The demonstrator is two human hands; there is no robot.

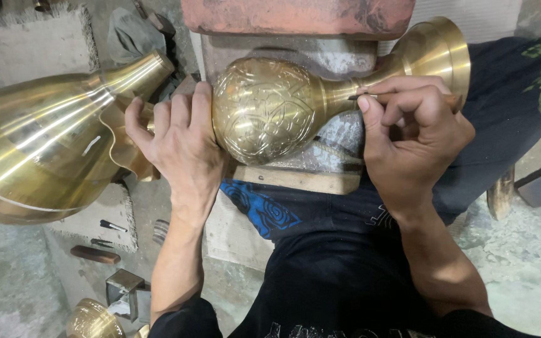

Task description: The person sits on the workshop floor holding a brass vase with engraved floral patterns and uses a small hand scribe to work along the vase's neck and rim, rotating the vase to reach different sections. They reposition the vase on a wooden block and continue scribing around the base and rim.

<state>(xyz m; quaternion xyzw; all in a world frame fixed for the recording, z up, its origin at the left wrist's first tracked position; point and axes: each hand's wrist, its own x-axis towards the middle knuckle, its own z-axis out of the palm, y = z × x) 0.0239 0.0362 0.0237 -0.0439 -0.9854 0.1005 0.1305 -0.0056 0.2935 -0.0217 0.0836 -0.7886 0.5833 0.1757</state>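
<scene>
An engraved brass vase point(264, 109) lies on its side across a stone block point(336, 147), its flared mouth point(439, 50) pointing to the right. My left hand point(180, 141) presses flat against the vase's base end, fingers curled over a wavy brass rim. My right hand point(408, 128) pinches a thin metal engraving tool point(364, 97) whose tip touches the vase's narrow neck. Floral patterns cover the round belly of the vase.
A large smooth brass vessel point(45, 144) lies at the left. A reddish brick point(295, 15) sits above the vase. Small chisels point(113, 226) lie on a block at lower left, with a metal box point(126, 291) and another brass piece point(92, 319) below.
</scene>
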